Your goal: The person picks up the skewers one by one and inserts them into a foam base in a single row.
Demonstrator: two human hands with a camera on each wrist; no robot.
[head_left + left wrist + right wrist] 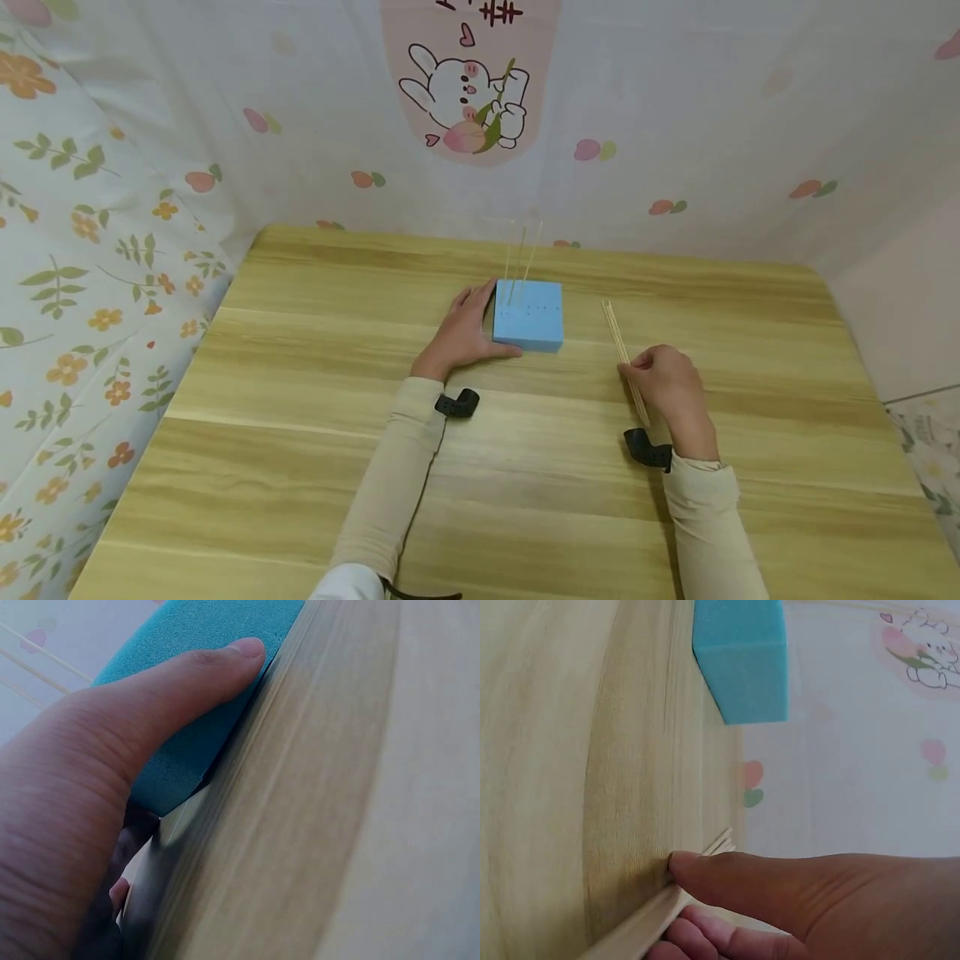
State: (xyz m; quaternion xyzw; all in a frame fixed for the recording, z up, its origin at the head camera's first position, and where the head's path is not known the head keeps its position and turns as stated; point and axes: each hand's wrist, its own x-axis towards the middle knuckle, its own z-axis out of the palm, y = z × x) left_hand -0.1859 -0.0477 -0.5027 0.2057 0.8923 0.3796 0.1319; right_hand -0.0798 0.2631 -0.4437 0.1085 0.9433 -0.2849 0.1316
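Note:
A light blue foam block (538,323) with small holes in its top sits on the wooden table. Several thin bamboo skewers (519,258) stand in its left part, slightly tilted. My left hand (467,333) holds the block from its left side. In the left wrist view the thumb (214,671) lies along the foam's front face, and most other fingers are hidden. To the right of the block, my right hand (667,379) pinches a thin bundle of bamboo skewers (615,329) low over the table. The right wrist view shows thumb (712,876) and fingers on that bundle.
The wooden table (525,500) meets a patterned white cloth (300,125) at its back edge. Black wrist cameras (459,404) sit on both forearms. A dark cable (420,595) lies by the left sleeve at the front.

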